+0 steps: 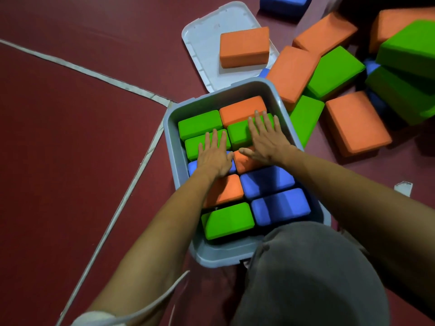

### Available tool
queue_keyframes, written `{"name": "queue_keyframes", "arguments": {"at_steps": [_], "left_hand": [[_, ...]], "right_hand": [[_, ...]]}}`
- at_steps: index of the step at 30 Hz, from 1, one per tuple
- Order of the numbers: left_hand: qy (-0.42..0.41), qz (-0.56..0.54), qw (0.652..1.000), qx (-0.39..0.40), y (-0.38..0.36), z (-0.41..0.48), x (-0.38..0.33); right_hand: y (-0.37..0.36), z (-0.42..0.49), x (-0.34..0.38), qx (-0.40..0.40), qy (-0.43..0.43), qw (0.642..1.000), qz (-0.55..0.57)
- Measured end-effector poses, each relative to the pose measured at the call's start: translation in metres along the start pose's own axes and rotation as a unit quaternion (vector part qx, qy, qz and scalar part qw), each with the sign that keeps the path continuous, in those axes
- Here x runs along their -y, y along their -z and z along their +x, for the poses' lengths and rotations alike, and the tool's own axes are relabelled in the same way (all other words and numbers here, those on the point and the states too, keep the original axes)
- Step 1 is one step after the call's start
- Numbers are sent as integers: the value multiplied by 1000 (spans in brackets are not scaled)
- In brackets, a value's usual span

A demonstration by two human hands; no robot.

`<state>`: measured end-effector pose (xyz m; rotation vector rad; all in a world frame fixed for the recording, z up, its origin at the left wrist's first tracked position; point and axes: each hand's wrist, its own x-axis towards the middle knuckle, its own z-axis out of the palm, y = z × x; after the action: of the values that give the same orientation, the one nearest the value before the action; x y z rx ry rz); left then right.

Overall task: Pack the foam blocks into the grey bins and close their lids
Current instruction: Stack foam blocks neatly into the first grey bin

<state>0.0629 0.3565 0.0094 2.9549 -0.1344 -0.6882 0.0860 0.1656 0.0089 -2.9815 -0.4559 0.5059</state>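
Flat, empty left hand (215, 156) and right hand (267, 141) press green foam blocks (237, 135) in grey plastic bin (171, 137); white lid (203, 38) lies beyond, rightward.

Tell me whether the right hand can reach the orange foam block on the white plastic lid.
Probably yes. The orange foam block sits alone on the white plastic lid beyond the grey plastic bin. The right hand lies flat on a green foam block inside, holding nothing.

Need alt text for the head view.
The left hand and right hand press flat on foam blocks filling an open grey bin. A white lid lies beyond with an orange block on it; loose blocks lie alongside.
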Motion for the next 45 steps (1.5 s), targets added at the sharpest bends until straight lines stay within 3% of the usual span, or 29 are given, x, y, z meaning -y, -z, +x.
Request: {"name": "queue_keyframes", "arguments": {"at_steps": [2,9,15,18,23,30,35,38,40,45], "left_hand": [[23,-1,999,-22,-4,10,5],[39,-12,986,-159,-46,11,20],[11,34,986,-165,-45,19,19],[-11,30,981,-189,-43,28,26],[88,-31,972,-214,-50,27,28],[83,-33,975,-205,-56,16,43],[77,-11,973,-217,-48,26,32],[15,19,976,-218,-44,34,32],[37,-2,974,-222,-45,35,32],[94,-19,971,-218,-48,26,28]], "right_hand": [[-16,0,-1,18,13,1000,4],[-51,-11,-2,-59,51,997,-28],[-57,-4,7,-124,143,981,-29],[-52,7,13,-137,122,983,-8],[-52,14,51,-96,68,993,7],[-64,-6,50,-123,80,989,12],[-47,6,62,-59,60,996,-12],[-11,29,49,-102,79,991,18],[-3,52,27,-141,88,986,8],[-49,40,1,-115,44,992,-9]]}}
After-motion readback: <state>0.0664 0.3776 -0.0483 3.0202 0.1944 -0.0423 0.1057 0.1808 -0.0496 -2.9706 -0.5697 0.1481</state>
